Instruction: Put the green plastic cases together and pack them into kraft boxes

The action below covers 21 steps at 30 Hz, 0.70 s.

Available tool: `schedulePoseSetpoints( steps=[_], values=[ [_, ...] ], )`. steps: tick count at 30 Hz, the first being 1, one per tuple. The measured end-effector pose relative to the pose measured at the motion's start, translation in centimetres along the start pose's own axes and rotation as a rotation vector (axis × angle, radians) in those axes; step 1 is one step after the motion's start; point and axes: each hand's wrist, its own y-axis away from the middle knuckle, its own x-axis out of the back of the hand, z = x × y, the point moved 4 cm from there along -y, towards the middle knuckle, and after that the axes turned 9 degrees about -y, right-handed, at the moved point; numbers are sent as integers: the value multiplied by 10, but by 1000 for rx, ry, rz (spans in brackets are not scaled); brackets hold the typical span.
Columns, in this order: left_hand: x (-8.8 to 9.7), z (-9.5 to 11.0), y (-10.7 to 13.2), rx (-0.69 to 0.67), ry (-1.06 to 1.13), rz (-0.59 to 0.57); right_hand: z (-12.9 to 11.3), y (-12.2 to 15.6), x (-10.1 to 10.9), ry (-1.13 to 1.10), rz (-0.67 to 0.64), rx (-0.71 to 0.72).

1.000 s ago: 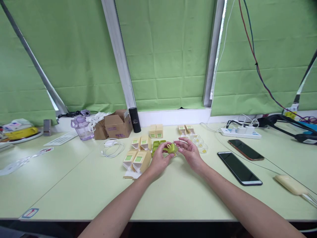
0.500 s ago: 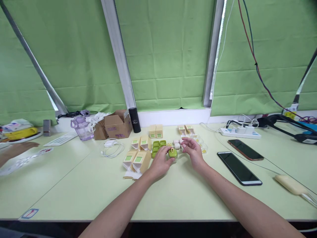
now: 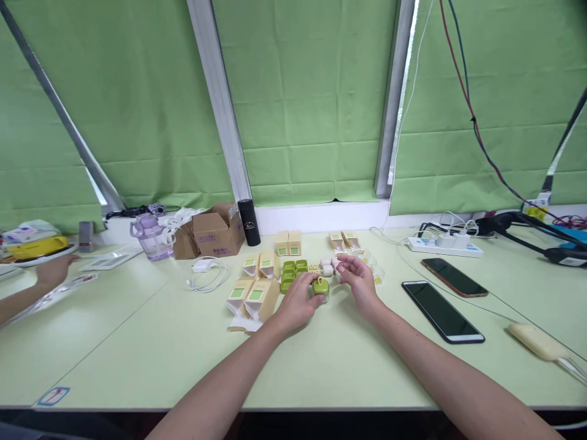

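My left hand (image 3: 297,300) grips a small green rounded case (image 3: 320,285) with a yellow loop on top, resting on the pale green table (image 3: 151,342). My right hand (image 3: 359,280) hovers just right of it with fingers curled over small white pieces (image 3: 327,267); what it pinches is too small to make out. Several green trays (image 3: 293,269) lie behind my left hand. Cream boxes with green labels (image 3: 255,292) stand and lie to the left, with more boxes (image 3: 288,242) at the back.
Two phones (image 3: 443,310) lie to the right, with a power strip (image 3: 444,244) and cables behind. A cardboard box (image 3: 216,231), black bottle (image 3: 249,221) and purple jug (image 3: 151,235) stand at back left. Another person's hand (image 3: 52,271) reaches in at far left.
My left hand has brought the green case down from between both hands onto the table. My right hand let go and moved to the white pieces. Another person's hand has come in at left.
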Motion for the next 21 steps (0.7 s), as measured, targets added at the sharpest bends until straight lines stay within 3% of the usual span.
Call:
schedulePoseSetpoints(
  steps=[8, 15, 21],
  values=[
    [0, 3, 2, -12, -6, -4, -2, -1, 2, 100, 10, 77],
    [-2, 4, 3, 24, -78, -75, -9, -10, 13, 286, 77, 183],
    [-2, 7, 3, 6, -136, -88, -13, -11, 13, 622, 1, 322]
  ],
)
